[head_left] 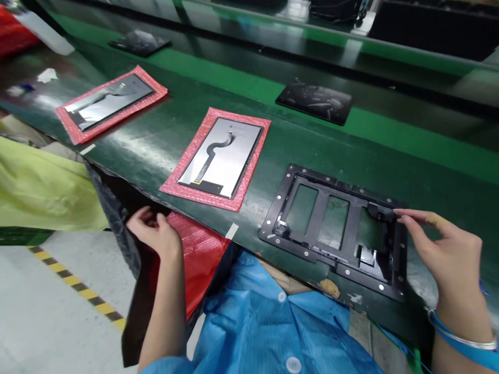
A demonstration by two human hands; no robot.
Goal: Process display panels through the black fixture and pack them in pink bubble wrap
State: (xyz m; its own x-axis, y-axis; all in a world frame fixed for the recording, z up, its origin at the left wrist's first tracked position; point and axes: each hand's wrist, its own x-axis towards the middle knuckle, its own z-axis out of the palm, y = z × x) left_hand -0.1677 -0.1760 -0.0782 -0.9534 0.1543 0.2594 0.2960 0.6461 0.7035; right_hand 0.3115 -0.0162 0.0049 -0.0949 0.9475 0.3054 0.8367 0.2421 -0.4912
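Note:
My right hand [452, 244] pinches at the upper right part of a black frame [315, 218], thumb and index finger together on it. The frame lies flat on the bench, with two crossbars, round metallic dots along its rim and a silvery piece at its lower right. Off the bench's front edge hangs my left hand [158, 234], fingers loosely curled and apart, with nothing visible in it. Beside that hand is red bubble wrap [200, 254] in a dark bin. Between the hands, a display panel [222, 156] with a curved flex cable rests on a pink bubble-wrap bag [181, 188].
Farther left lies another display panel [113, 101] on pink wrap. Dark film-covered panels [315, 101] [140, 42] sit toward the back of the green bench [156, 124]. A yellow sleeve [47, 187] of another person shows at the left.

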